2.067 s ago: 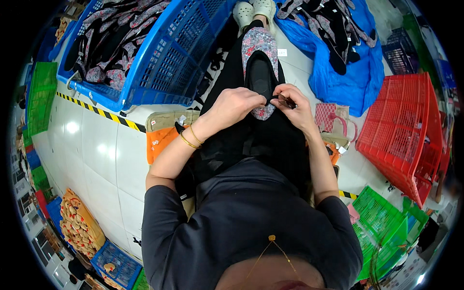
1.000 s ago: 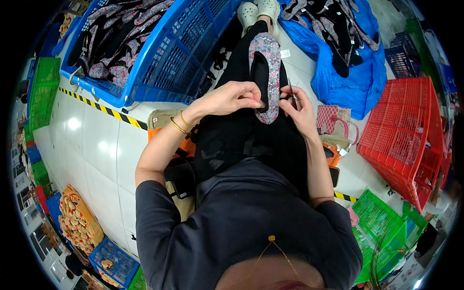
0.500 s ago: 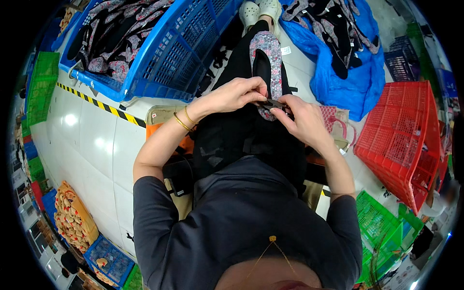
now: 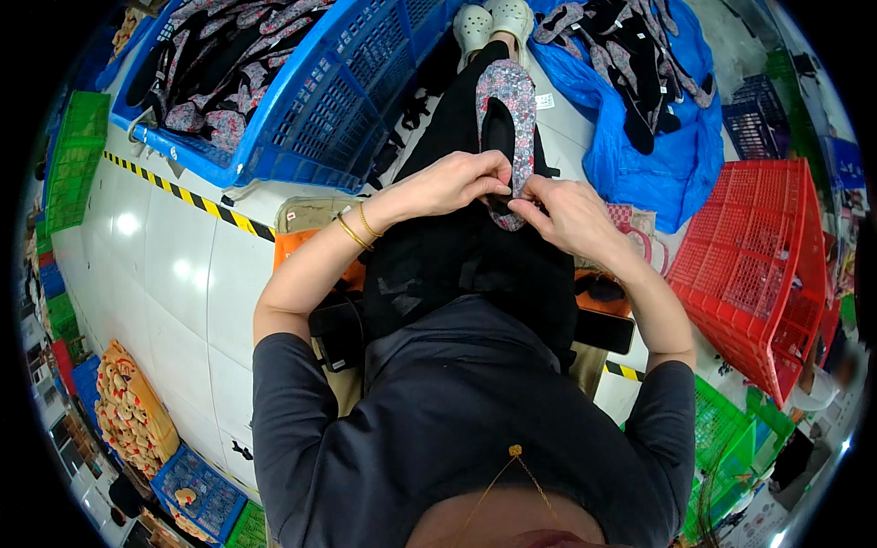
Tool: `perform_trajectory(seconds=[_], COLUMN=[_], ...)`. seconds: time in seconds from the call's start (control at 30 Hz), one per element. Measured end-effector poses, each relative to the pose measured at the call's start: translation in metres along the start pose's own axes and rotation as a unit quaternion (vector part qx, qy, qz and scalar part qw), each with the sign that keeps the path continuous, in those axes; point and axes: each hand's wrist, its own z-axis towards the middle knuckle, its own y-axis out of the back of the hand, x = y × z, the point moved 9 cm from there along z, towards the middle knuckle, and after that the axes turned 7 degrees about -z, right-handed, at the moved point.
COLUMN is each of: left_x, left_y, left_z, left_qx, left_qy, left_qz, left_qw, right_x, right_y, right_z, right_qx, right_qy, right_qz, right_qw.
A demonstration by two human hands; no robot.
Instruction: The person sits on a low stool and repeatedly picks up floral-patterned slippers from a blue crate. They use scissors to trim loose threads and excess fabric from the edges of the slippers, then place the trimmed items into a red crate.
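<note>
A floral, pink-grey cloth slipper [image 4: 521, 110] with a black lining lies lengthwise over my black-trousered legs, its toe pointing away and a white tag [image 4: 544, 101] sticking out on the right. My left hand [image 4: 461, 183] has thumb and forefinger closed at the left edge of the slipper's opening, near the heel. On the opposite edge, the fingers of my right hand [image 4: 562, 215] are bent in a pinch. Between the fingertips the black lining shows; finer detail there is too small to make out.
A blue crate [image 4: 320, 100] of similar slippers stands at the left, beyond a yellow-black floor stripe [image 4: 187, 194]. More slippers lie on a blue plastic sheet [image 4: 621, 173] at the right, near a red crate [image 4: 740, 265]. A phone [image 4: 607, 331] lies by my right hip.
The dark narrow piece seen between my fingers no longer shows there. My right elbow has swung outward, uncovering the phone. Both hands stay at the slipper's heel.
</note>
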Motion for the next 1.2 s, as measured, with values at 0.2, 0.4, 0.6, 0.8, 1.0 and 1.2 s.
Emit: perform_trajectory(seconds=[0.2, 0.4, 0.6, 0.8, 1.0, 1.2], left_x=[0.015, 0.050, 0.071, 0.054, 0.011, 0.020], left_y=[0.012, 0.020, -0.016, 0.054, -0.001, -0.017], left_z=[-0.017, -0.049, -0.065, -0.105, -0.055, -0.066], left_qx=[-0.055, -0.151, -0.214, -0.343, -0.296, -0.207], left_qy=[0.041, 0.031, 0.000, -0.008, -0.034, -0.004], left_qz=[-0.207, -0.398, -0.574, -0.259, -0.470, -0.663], left_qw=[0.976, 0.904, 0.791, 0.903, 0.831, 0.719], right_x=[-0.067, -0.059, -0.024, -0.007, 0.027, -0.005], right_y=[-0.010, -0.064, -0.097, -0.035, -0.040, 0.014], right_z=[-0.018, -0.007, 0.022, -0.004, -0.027, -0.061], right_qx=[-0.090, -0.079, -0.091, -0.201, -0.263, -0.349], right_qy=[-0.126, -0.231, -0.202, -0.121, -0.079, -0.089], right_qz=[0.286, 0.565, 0.808, 0.646, 0.488, 0.273], right_qw=[0.946, 0.788, 0.546, 0.727, 0.829, 0.892])
